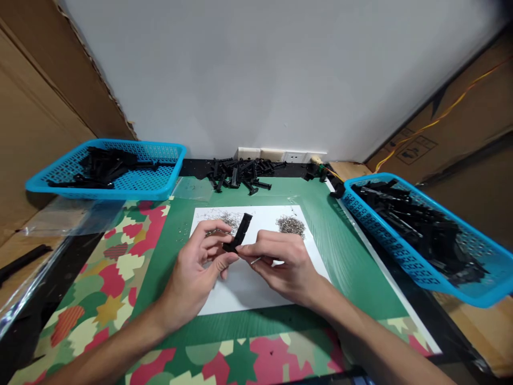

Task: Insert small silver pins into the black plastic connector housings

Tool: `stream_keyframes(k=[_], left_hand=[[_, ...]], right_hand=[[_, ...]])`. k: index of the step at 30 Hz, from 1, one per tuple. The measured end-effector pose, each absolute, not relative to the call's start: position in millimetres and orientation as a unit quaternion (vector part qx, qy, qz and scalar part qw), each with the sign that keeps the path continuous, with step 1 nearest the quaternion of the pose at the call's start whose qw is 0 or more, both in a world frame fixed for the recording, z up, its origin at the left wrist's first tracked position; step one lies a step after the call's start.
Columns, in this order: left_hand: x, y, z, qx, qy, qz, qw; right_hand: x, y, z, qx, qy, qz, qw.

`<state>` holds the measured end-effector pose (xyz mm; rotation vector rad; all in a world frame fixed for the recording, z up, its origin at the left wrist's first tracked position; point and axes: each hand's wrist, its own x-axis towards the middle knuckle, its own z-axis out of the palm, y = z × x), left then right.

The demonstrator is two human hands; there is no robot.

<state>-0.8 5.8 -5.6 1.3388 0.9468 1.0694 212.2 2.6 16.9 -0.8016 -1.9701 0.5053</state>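
My left hand (204, 262) grips the lower end of a black plastic part (242, 230), which stands up at a tilt above a white sheet (248, 289). My right hand (280, 259) is closed around a thin metal tool (255, 261), its fingertips touching the part's lower end. Behind my left fingers lies a pile of small metal pieces (230, 220), partly hidden. A second pile of small metal pieces (290, 226) sits on the sheet's right side.
Black parts (240, 174) are heaped by the wall. A blue basket (150, 193) of black parts stands at the left, another blue basket (473, 297) at the right. Cardboard (44, 69) rises at the left; yellow wires (436, 122) run at the right.
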Motion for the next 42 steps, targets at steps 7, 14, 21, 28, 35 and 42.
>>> stream_keyframes(k=[7, 14, 21, 28, 35, 42], left_hand=[[1, 5, 0, 0.553, 0.368, 0.442, 0.602], [2, 7, 3, 0.512, 0.371, 0.389, 0.670], [-5, 14, 7, 0.741, 0.428, 0.392, 0.338], [-7, 14, 0, 0.828, 0.386, 0.369, 0.171], [-8, 14, -10, 0.871, 0.353, 0.326, 0.101], [-5, 12, -8, 0.880, 0.346, 0.311, 0.093]], right_hand=[[218, 10, 20, -0.330, -0.810, 0.183, 0.450], [221, 11, 22, -0.333, -0.821, 0.156, 0.438], [232, 20, 18, -0.360, -0.840, 0.142, 0.381], [242, 21, 26, -0.387, -0.847, 0.165, 0.325], [248, 26, 26, -0.381, -0.873, 0.075, 0.295], [236, 19, 19, -0.397, -0.809, 0.081, 0.426]])
